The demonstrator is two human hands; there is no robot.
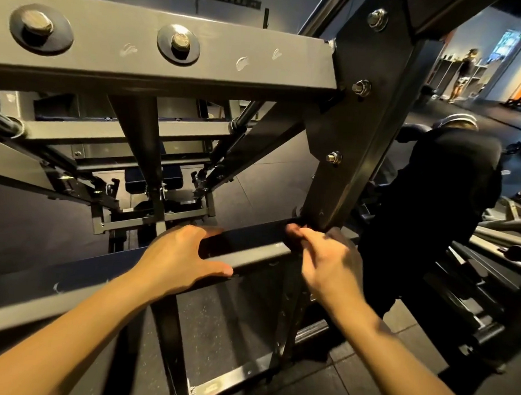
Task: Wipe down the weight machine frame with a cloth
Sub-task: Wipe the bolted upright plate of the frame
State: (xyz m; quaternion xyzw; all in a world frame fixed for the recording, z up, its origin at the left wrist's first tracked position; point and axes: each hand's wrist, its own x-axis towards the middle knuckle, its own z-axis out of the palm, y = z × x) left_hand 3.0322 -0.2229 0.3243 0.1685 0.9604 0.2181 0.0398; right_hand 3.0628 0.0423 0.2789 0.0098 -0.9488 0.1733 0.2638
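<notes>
Head view, looking down past bolted beams of the weight machine frame onto a lower crossbar that runs from lower left up toward upper right and ends at the foot of an angled upright post. Left hand laid over that crossbar, fingers straight and spread, thumb stretched along the near face, holding nothing and seemingly only bracing. Right hand at the joint where crossbar meets post, fingers curled tight, pressed against the metal. Something dark bunched inside that fist, likely the cloth, though too dark and blurred to be sure; only a small dark lump visible beyond the knuckles. So, cloth at the far right end of the bar, right against the post base, nowhere near the left hand. Long axis of the unwiped bar stretching back from the grip toward the lower left, passing under the left palm. Judged from this: a stroke along the bar would travel leftward and toward the body, with the right hand the only one placed to make it, and the left hand sitting squarely in that path. Another person in dark clothing bent over close on the right, just beyond the post.
</notes>
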